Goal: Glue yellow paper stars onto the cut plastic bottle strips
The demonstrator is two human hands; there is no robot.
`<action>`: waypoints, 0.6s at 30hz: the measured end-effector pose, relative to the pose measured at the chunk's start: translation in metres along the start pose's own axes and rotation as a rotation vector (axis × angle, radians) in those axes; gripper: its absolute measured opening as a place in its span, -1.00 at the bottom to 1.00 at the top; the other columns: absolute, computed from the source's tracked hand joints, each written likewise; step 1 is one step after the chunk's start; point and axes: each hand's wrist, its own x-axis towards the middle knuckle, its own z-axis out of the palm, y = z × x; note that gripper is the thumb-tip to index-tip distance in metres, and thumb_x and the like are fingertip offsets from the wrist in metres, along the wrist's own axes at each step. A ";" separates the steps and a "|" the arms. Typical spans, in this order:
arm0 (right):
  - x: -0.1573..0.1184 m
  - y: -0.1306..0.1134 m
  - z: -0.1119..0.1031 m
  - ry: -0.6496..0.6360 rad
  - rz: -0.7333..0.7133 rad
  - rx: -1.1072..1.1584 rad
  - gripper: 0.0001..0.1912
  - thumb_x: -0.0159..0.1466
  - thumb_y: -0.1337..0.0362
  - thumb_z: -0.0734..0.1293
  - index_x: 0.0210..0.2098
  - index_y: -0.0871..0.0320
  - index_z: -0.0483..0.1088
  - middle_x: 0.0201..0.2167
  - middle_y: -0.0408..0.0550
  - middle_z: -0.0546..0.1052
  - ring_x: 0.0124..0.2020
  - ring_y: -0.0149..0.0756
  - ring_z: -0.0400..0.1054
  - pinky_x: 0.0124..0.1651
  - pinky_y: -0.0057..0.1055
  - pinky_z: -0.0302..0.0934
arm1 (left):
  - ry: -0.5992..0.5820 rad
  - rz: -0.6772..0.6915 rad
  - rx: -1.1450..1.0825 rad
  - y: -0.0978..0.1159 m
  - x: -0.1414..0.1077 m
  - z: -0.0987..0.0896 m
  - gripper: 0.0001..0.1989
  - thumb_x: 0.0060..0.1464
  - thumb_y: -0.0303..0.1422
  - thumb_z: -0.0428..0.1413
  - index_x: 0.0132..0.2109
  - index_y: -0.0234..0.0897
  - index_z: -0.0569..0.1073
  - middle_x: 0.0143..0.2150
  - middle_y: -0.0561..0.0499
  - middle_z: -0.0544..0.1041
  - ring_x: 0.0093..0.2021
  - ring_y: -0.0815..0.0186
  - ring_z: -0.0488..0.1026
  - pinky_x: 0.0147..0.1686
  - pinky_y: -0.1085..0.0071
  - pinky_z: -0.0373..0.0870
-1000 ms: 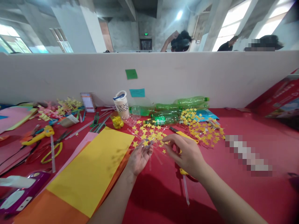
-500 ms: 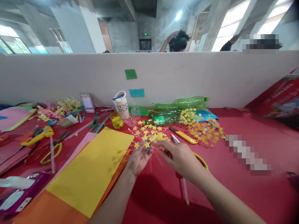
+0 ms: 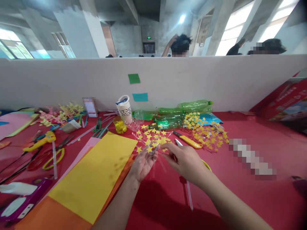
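Note:
Palm up, my left hand (image 3: 144,163) has its fingers curled around the base of a clear plastic piece covered with yellow paper stars (image 3: 154,138). My right hand (image 3: 183,159) is just right of it, thumb and fingers bent close together beside the stars; anything between those fingertips is too small to make out. A yellow box cutter (image 3: 190,141) and scissors with a yellow handle (image 3: 207,165) lie near my right hand, which partly covers the scissors. A second bunch of yellow stars (image 3: 208,132) lies farther right.
Yellow paper (image 3: 96,172) lies left of my hands. A glue gun (image 3: 43,142), scissors (image 3: 54,161) and a purple device (image 3: 26,201) are farther left. A white cup (image 3: 125,111) and green bottles (image 3: 170,123) stand or lie before the grey partition (image 3: 179,80).
The view has shifted slightly. Both hands keep nearly the same pose and place around the star-covered piece.

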 end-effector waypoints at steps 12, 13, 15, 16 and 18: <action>0.029 0.043 -0.016 0.122 0.488 0.743 -0.61 0.25 0.04 0.24 0.00 0.07 0.19 -0.05 0.01 0.41 -0.53 -0.46 0.40 -0.65 -0.54 0.20 | -0.138 -0.017 0.117 0.023 -0.013 0.013 -0.85 0.03 -0.53 0.12 -0.20 -0.43 0.49 -0.15 -0.22 0.56 -0.26 0.31 0.49 -0.16 0.40 0.39; 0.034 0.045 -0.010 0.066 0.486 0.777 -0.59 0.25 0.04 0.24 0.02 0.06 0.18 -0.02 0.02 0.40 -0.50 -0.43 0.43 -0.63 -0.52 0.26 | -0.139 -0.019 0.138 0.025 -0.016 0.013 -0.85 0.02 -0.54 0.12 -0.20 -0.43 0.49 -0.14 -0.22 0.56 -0.26 0.31 0.49 -0.14 0.40 0.38; 0.040 0.045 0.004 -0.048 0.486 0.823 -0.62 0.24 0.07 0.28 0.00 0.08 0.24 -0.12 -0.03 0.45 -0.51 -0.40 0.45 -0.59 -0.50 0.32 | -0.115 -0.030 0.165 0.028 -0.019 0.011 -0.88 0.01 -0.56 0.11 -0.25 -0.41 0.49 -0.18 -0.18 0.57 -0.26 0.31 0.50 -0.13 0.41 0.38; 0.042 0.045 0.011 -0.093 0.490 0.836 -0.65 0.24 0.11 0.29 -0.03 0.10 0.28 -0.20 -0.06 0.47 -0.52 -0.40 0.45 -0.58 -0.50 0.33 | -0.098 -0.037 0.170 0.028 -0.021 0.008 -0.91 0.01 -0.55 0.11 -0.28 -0.40 0.49 -0.20 -0.16 0.57 -0.26 0.31 0.50 -0.13 0.40 0.37; 0.043 0.045 0.026 -0.144 0.507 0.840 -0.73 0.26 0.17 0.30 -0.09 0.15 0.33 -0.29 -0.09 0.48 -0.53 -0.43 0.43 -0.54 -0.50 0.33 | -0.072 -0.047 0.179 0.028 -0.022 0.003 -0.94 0.01 -0.54 0.11 -0.33 -0.38 0.48 -0.23 -0.13 0.57 -0.26 0.30 0.50 -0.11 0.39 0.37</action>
